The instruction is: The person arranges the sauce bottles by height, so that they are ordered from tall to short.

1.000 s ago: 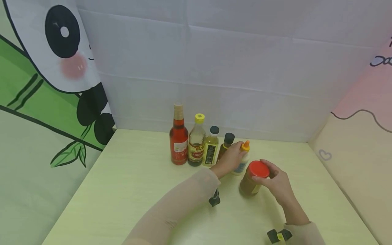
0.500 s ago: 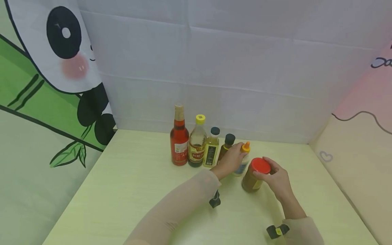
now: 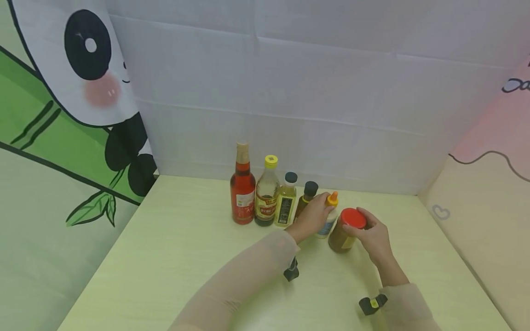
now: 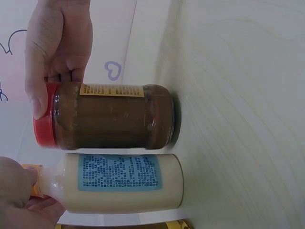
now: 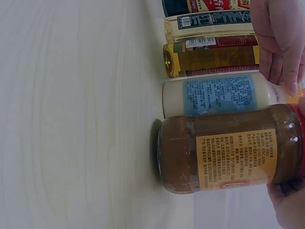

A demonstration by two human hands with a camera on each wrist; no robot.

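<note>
My left hand point(image 3: 311, 217) pinches the neck of a cream-white squeeze bottle point(image 4: 123, 183) just below its orange nozzle cap point(image 3: 332, 198). This bottle stands upright at the right end of a row of bottles. To its right, my right hand point(image 3: 376, 238) grips a glass jar point(image 5: 228, 150) of brown paste by its red lid point(image 3: 353, 218), thumb on the near side. The jar is upright beside the squeeze bottle, a thin gap between them in the left wrist view, its base close over the table. An orange-yellow label faces the right wrist camera.
Left of the hands stand a red bottle point(image 3: 242, 197), a yellow-capped bottle point(image 3: 266, 202), a pale yellow oil bottle point(image 3: 285, 204) and a dark-capped brown bottle point(image 5: 214, 57). A white cloth wall point(image 3: 290, 92) rises behind the pale table point(image 3: 165, 257).
My right hand has carried the jar away from me toward the back of the table, closer in beside the squeeze bottle. The left hand stays on the squeeze bottle's neck.
</note>
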